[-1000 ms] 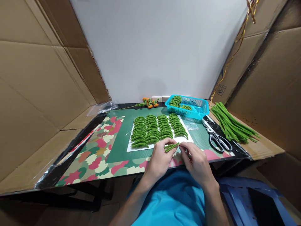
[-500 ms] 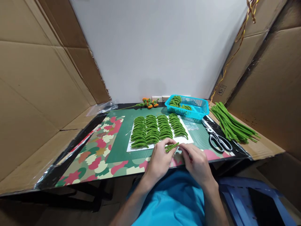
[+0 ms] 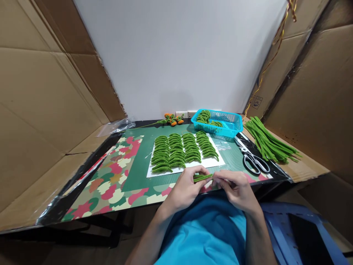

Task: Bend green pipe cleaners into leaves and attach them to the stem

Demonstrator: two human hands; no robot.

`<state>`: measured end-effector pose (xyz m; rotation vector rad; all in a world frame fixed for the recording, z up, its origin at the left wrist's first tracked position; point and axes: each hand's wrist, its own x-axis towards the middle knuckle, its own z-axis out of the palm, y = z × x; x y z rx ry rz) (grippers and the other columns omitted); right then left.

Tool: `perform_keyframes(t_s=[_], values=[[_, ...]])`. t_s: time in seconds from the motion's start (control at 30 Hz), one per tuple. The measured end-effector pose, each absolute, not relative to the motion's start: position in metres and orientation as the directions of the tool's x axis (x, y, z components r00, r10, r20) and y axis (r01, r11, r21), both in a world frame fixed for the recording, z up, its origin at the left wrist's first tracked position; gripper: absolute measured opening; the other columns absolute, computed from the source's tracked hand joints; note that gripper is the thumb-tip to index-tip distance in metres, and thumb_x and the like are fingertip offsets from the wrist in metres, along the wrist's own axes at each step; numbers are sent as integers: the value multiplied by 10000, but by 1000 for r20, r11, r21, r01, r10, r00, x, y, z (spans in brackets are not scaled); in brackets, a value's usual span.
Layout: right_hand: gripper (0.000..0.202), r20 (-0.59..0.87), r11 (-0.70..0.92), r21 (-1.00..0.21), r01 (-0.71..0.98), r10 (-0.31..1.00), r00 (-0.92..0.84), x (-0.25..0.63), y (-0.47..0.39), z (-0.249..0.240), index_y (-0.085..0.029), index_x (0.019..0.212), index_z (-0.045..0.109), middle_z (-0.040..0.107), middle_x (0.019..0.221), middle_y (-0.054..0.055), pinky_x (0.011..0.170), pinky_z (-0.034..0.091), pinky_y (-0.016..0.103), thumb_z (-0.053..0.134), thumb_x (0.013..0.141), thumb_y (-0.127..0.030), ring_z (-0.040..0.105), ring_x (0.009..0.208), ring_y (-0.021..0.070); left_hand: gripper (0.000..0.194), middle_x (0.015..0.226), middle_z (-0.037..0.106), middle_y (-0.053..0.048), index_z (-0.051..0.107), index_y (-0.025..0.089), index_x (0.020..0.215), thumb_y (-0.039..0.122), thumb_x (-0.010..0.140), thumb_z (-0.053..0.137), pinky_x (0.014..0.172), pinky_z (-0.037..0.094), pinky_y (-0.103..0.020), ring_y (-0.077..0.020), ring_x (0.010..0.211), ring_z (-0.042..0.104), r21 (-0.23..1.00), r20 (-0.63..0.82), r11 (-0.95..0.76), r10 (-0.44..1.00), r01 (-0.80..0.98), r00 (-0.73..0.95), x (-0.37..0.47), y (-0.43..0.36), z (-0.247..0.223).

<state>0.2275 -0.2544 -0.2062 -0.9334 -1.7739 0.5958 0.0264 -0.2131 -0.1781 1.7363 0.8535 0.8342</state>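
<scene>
Near the front edge of the table, my left hand (image 3: pixel 188 184) is closed around a folded green pipe cleaner (image 3: pixel 202 177), whose fuzzy strands point right. My right hand (image 3: pixel 234 187) is pinched at the tip of that pipe cleaner; its fingertips cover the very end. Just beyond my hands, a white sheet (image 3: pixel 162 174) carries rows of short, curved green pipe-cleaner pieces (image 3: pixel 176 151), set out in several columns.
A blue plastic basket (image 3: pixel 231 131) at the back holds more curved green pieces. Scissors (image 3: pixel 253 163) and a bundle of long green pipe cleaners (image 3: pixel 268 141) lie on the right. Orange-and-green flowers (image 3: pixel 173 119) rest by the wall. Cardboard walls (image 3: pixel 49 92) flank the table.
Both hands have shifted slightly right and down in view, and the pipe cleaner now lies flatter. My right fingers remain at its tip. The camera view has moved a little.
</scene>
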Motion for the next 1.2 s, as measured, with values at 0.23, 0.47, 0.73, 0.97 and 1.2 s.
perform_keyframes(t_s=[0.23,0.47,0.73,0.97,1.2], values=[[178,405,425,-874,237,905,-129,226,-255,-202,-213,976,757,766,838,40,617,530,238,615,1047,-293,704,699,167,204,932,694,-33,708,161,898,357,863,754,564,496,-230,-113,596,598,991,46,-99,890,94,454,27,-214,-176],[118,451,444,-858,257,892,-35,219,-255,-209,-226,1018,760,795,943,55,656,568,231,677,1015,-309,742,809,183,176,952,711,-68,747,160,949,327,897,738,715,555,-258,-223,910,699,968,152,-223,888,118,435,26,-212,-178],[180,423,415,-895,161,906,17,218,-254,-207,-212,980,700,701,820,24,587,534,211,635,1042,-368,678,718,156,273,748,579,28,704,167,975,439,954,717,512,394,-198,-96,561,500,993,49,-97,849,64,526,26,-216,-176],[238,395,390,-913,120,919,13,217,-253,-206,-200,954,733,673,778,22,546,467,221,641,1040,-401,622,666,145,245,785,636,-3,711,156,920,397,965,701,631,417,-224,-135,683,544,976,134,-203,847,81,514,28,-215,-174],[254,361,361,-931,42,932,-24,219,-253,-206,-195,901,715,655,730,8,576,468,229,663,1028,-408,592,643,136,241,825,658,-11,705,158,877,379,973,693,732,430,-240,-156,793,575,957,149,-259,821,127,551,27,-218,-170]])
